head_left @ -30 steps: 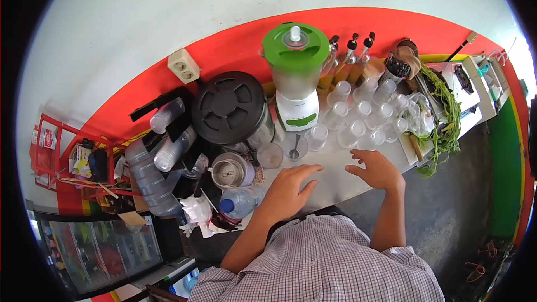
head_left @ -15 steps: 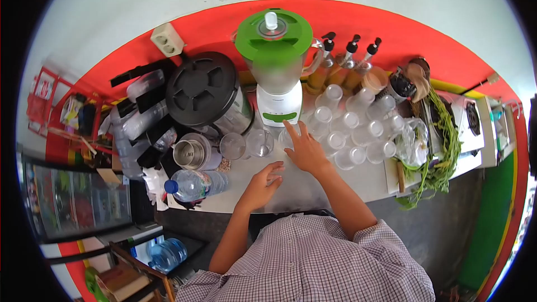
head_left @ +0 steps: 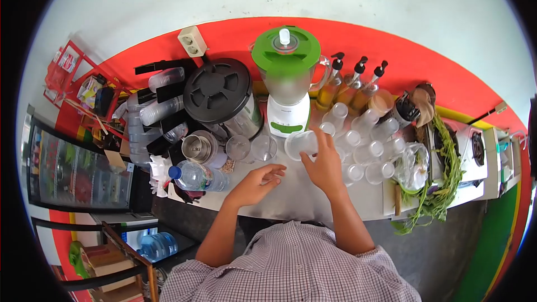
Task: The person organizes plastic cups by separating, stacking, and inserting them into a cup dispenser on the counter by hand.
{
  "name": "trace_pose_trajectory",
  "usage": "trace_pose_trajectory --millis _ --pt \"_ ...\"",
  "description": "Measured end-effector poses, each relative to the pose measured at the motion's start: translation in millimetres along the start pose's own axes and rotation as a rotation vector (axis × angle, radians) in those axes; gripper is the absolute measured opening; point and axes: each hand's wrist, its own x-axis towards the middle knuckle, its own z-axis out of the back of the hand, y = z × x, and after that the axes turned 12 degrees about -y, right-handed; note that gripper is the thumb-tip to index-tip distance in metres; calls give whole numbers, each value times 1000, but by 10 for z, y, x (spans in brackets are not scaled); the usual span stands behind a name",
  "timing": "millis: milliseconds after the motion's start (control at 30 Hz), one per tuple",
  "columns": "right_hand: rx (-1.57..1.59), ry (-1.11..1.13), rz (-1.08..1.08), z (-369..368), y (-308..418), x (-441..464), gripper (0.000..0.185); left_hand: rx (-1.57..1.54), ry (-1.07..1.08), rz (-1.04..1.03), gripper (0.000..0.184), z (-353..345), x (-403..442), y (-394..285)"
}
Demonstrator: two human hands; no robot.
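My right hand (head_left: pixel 325 169) has its thumb and fingers about the right side of a clear plastic cup (head_left: pixel 298 146), just in front of the blender. My left hand (head_left: pixel 256 185) hovers over the counter's front part, fingers loosely bent and apart, with nothing in it. Behind the cup stands a blender with a white base (head_left: pixel 288 113), a clear jar (head_left: pixel 286 88) and a green lid (head_left: pixel 302 50). Two clear glass mugs (head_left: pixel 263 148) stand left of the cup. Several upturned plastic cups (head_left: pixel 369 151) are grouped to the right of my right hand.
Pump bottles (head_left: pixel 352 86) stand along the red wall. At left are a black-lidded container (head_left: pixel 218 90), a metal cup (head_left: pixel 196 148) and a blue-capped water bottle (head_left: pixel 196 178). Leafy greens (head_left: pixel 442 190) and a clear plastic bag (head_left: pixel 414 170) lie at right on the counter (head_left: pixel 268 201).
My right hand has moved from in front of the blender's control panel to the plastic cup's right side. My left hand stays low, and the camera view has shifted.
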Motion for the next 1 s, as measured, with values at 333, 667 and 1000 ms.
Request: trace_pose_trajectory --millis 333,667,1000 --pt "1052 -60 -394 799 150 -114 72 -420 -220 -128 79 -199 243 -826" --pt "1198 -42 -470 872 235 -327 49 -318 -113 -522 90 -443 260 -957" --pt "864 -231 -497 646 356 -500 32 -450 -370 -590 73 -778 371 -710"
